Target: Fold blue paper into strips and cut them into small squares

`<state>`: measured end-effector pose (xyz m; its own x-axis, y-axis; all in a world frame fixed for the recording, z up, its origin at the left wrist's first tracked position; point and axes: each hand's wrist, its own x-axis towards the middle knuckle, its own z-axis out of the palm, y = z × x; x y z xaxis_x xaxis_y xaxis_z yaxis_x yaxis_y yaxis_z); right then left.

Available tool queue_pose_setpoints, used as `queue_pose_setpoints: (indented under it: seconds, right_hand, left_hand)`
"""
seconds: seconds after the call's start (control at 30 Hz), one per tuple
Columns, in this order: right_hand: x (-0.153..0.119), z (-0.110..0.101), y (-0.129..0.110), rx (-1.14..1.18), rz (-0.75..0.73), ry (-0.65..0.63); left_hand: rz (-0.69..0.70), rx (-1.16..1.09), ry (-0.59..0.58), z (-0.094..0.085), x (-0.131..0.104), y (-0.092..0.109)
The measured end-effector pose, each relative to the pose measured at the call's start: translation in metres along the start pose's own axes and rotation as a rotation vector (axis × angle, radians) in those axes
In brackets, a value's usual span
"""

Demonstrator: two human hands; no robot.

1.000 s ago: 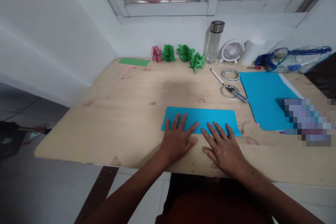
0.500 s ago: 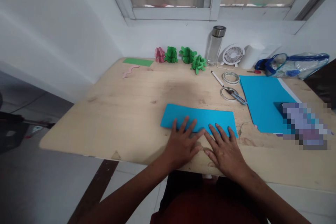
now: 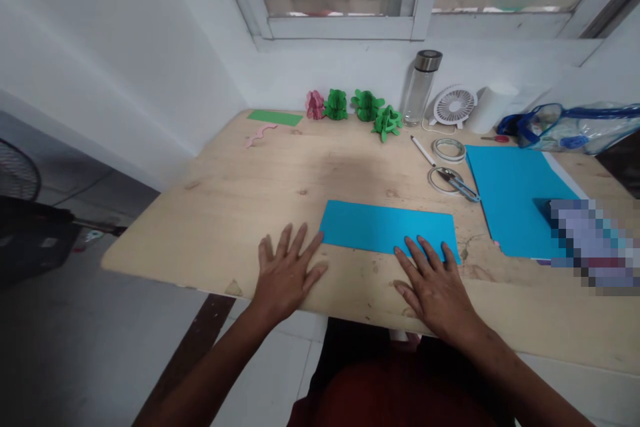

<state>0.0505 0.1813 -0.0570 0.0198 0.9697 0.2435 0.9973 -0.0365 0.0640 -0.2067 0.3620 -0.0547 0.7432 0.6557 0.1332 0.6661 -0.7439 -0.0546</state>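
1. One wooden table bears the blue strip, the landmark for what follows.
2. Blue sheets lie to the strip's right, apart from it.
3. That strip lies flat ahead of the hands, its long axis running left to right.
4. Right hand, the nearer one: fingers spread, grasping nothing, fingertips over the strip's near edge toward its right end.
5. Left hand: spread wide, empty, just left of the strip; index fingertip at its near-left corner, contact unclear.
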Motion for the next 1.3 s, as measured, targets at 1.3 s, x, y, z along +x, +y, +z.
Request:
queue_pose_setpoints:
  seconds: [1.3]
  right_hand:
    - [-0.02,-0.022,0.031,-0.06,0.042,0.021]
  left_hand:
    - [0.325,-0.091,0.106,-0.001,0.033,0.062]
